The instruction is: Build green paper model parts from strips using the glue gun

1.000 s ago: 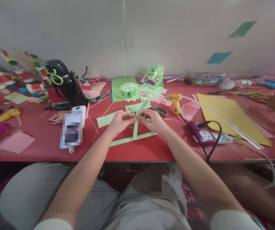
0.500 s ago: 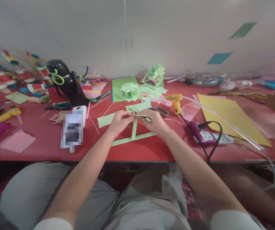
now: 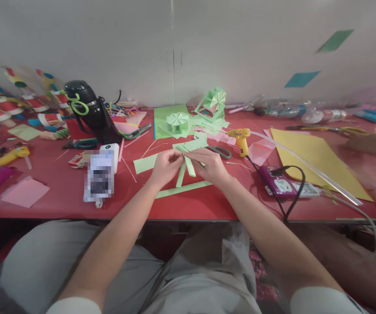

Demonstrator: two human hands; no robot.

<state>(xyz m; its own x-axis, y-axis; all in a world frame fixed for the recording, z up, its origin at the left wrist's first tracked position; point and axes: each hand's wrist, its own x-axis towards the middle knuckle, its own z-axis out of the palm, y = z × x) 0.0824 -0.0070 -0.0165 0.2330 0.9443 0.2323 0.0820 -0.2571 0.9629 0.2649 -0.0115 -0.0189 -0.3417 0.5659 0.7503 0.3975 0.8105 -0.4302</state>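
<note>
My left hand (image 3: 166, 166) and my right hand (image 3: 209, 163) meet over the middle of the red table, fingers pinched on light green paper strips (image 3: 181, 175). Two strip ends hang down between the hands, splayed toward me, and the fingers hide where they join. Just below lies a long flat green strip (image 3: 184, 189). A wider piece of green paper (image 3: 145, 163) is left of my left hand. Beyond the fingers are more green paper pieces (image 3: 194, 142). Dark-handled scissors (image 3: 222, 152) rest by my right hand.
Folded green paper forms (image 3: 177, 124) stand behind. A yellow glue gun (image 3: 241, 141) and a purple power strip (image 3: 278, 183) with cables are at right. At left are a black flask (image 3: 91, 109) and a phone (image 3: 99, 179). Another person's hand (image 3: 364, 141) reaches in at far right.
The folded strip at my right hand has swung from pointing right to pointing down toward me, beside the other strip. Another person's hand now reaches over the table's right side.
</note>
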